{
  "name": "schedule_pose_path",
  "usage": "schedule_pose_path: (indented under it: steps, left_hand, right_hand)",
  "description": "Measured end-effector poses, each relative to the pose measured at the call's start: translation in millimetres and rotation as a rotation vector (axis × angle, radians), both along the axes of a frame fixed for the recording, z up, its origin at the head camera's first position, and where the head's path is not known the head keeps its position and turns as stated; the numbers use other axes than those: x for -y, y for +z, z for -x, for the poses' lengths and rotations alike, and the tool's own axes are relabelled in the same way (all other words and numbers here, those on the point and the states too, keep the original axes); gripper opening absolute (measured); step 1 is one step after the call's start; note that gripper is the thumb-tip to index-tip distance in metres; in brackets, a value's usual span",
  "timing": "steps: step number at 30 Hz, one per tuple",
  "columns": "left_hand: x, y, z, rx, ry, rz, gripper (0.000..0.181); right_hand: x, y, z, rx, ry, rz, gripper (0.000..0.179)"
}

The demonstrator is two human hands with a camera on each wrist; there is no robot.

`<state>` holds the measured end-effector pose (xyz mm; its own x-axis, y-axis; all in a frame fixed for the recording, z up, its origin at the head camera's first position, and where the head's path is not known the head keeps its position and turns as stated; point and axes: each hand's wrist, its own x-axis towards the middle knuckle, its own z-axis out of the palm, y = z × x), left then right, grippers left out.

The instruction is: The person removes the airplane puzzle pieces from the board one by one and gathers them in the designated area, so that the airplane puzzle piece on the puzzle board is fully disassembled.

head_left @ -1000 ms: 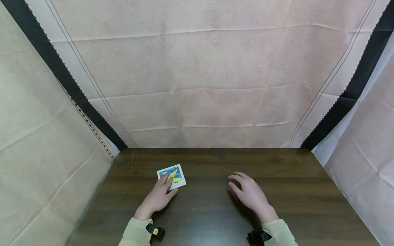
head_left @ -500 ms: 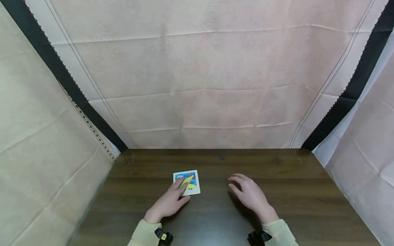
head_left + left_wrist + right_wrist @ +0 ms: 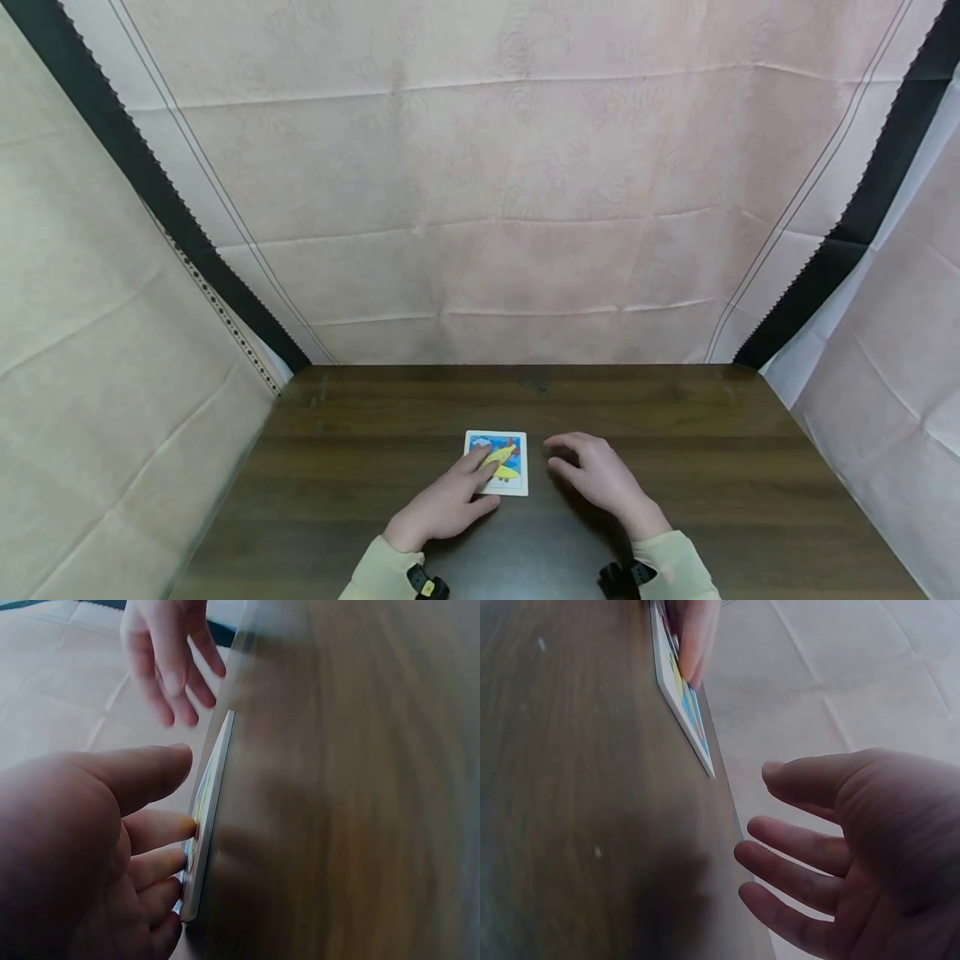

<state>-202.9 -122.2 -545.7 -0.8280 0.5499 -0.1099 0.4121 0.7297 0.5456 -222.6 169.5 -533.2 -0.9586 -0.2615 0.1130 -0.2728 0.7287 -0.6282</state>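
Note:
A nearly square picture card (image 3: pixel 513 485) with a white border, a blue ground and a yellow figure lies flat on the table. My left hand (image 3: pixel 447 502) rests its extended fingertips on the card's left part, with the thumb off its near edge. In the left wrist view the card (image 3: pixel 215 791) shows edge-on as a thin slab under the fingertips. My right hand (image 3: pixel 602 477) hovers just right of the card, fingers loosely bent and holding nothing. In the right wrist view its fingers (image 3: pixel 795 877) stay apart from the card (image 3: pixel 676 697).
The dark brown wooden table (image 3: pixel 360 433) meets a pale creased fabric wall (image 3: pixel 525 208) at its far edge. More pale fabric hangs at the left (image 3: pixel 112 375) and right (image 3: pixel 892 358). A black wrist device (image 3: pixel 429 582) sits on the left sleeve, another (image 3: pixel 626 577) on the right.
My left hand has slid the card rightward and slightly nearer across the table, and the card has turned from tilted to nearly square. My right hand has shifted slightly left.

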Motion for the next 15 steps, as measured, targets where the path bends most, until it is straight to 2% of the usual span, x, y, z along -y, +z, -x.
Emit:
schedule_pose_path:
  steps: [6, 15]
  left_hand:
    - [-17.7, 4.6, -4.5, 0.028, -0.040, -0.008, 0.067]
    - [-28.3, 0.9, -7.0, -0.023, -0.096, -0.010, 0.065]
  right_hand:
    - [5, -4.3, 4.7, 0.036, 0.038, 0.041, 0.032]
    - [9, -9.4, 9.4, 0.063, 0.056, 0.047, 0.034]
